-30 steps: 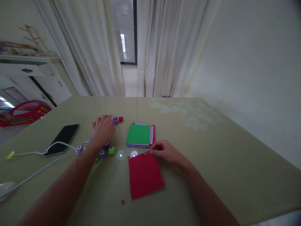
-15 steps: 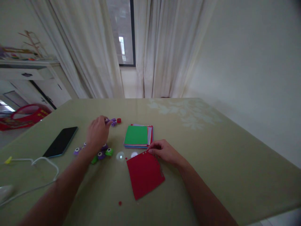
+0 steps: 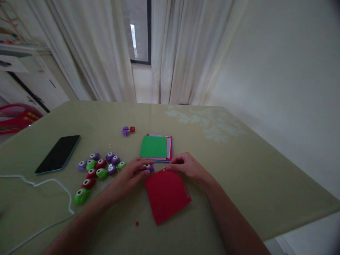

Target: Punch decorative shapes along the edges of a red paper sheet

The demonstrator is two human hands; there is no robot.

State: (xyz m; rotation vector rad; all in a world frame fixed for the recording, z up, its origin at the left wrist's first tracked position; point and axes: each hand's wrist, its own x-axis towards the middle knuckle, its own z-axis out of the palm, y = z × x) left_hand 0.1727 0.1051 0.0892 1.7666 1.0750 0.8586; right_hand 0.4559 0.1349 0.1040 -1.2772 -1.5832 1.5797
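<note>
Left hand point(image 3: 132, 173) brought purple punch point(image 3: 149, 167), grip clamped, to red paper point(image 3: 166, 194) edge pinched by right hand point(image 3: 186, 165).

— Where does the camera sit?
— On the person's head, looking forward and down across the table point(image 3: 239, 170) from its near edge.
— Which way does it face?
— Toward the far edge, the curtains point(image 3: 186, 53) and the window point(image 3: 139, 32) behind.
— How close?
— Near enough that both forearms enter from the bottom. There is only this one view, so nothing is shared.
</note>
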